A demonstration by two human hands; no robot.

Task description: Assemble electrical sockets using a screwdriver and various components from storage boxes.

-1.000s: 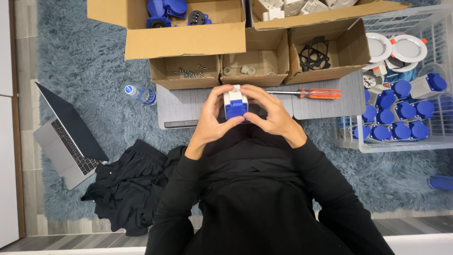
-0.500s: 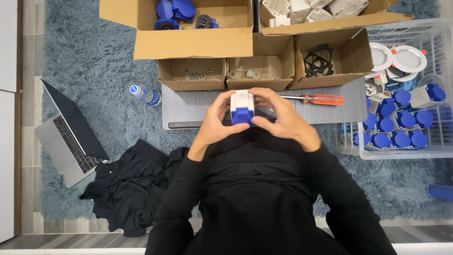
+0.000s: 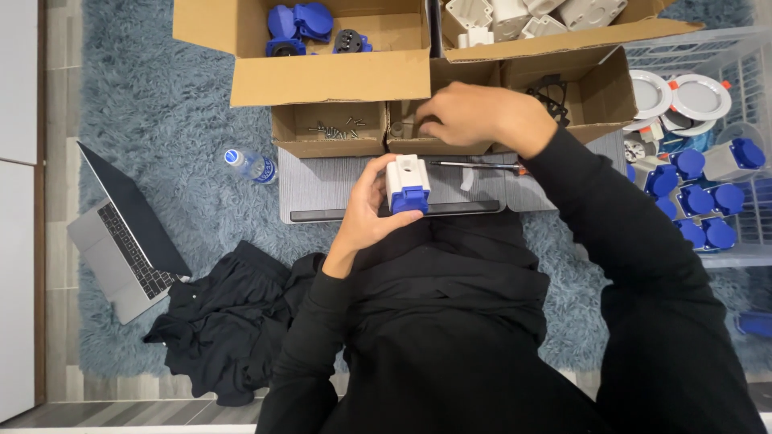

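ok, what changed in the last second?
Right hand let go of the white-and-blue socket and reached forward into the small middle cardboard box. Left hand keeps holding the socket alone. Screwdriver, laptop and bottle unmoved.

Shaggy blue-grey rug (image 3: 201, 201) over the floor, bearing a low grey board (image 3: 322, 189) near its far edge with cardboard boxes (image 3: 330, 76) behind. Open laptop (image 3: 121, 241) at the left edge, water bottle (image 3: 251, 166) beside the board, black garment (image 3: 225, 321) nearer, white wire basket (image 3: 708, 145) at the right edge.
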